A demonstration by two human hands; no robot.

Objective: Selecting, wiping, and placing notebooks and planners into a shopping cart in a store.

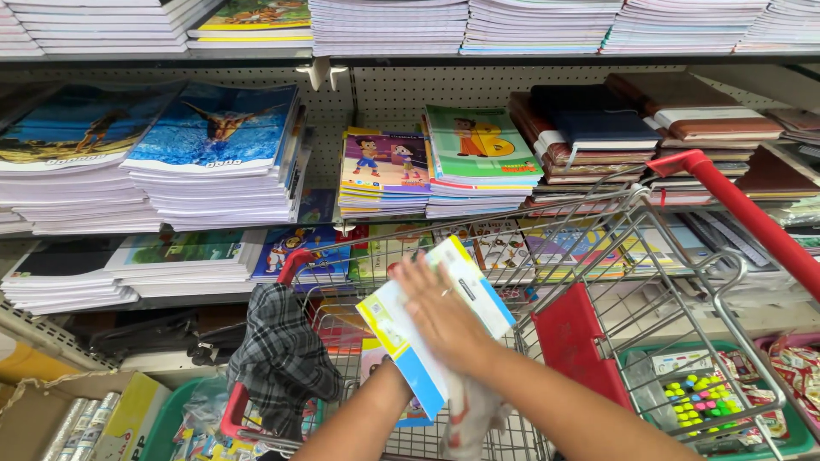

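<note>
Stationery shelves (359, 98) stacked with notebooks behind a wire shopping cart (598, 282). White booklet (410, 329) with yellow and blue edges held over the cart basket. Right hand (444, 312) flat on its face, fingers spread. Left hand hidden beneath the booklet; grip not discernible. Checked cloth (278, 358) draped at cart's left.

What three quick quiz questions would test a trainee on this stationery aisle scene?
1. True or false: the right hand lies flat on a white booklet with yellow and blue edges.
2. What colour is the handle of the wire cart? A green, B red, C black.
3. What checked thing hangs at the cart's left end?

Key: 1 true. 2 B. 3 a grey plaid cloth. The left hand is mostly hidden under the booklet.
</note>
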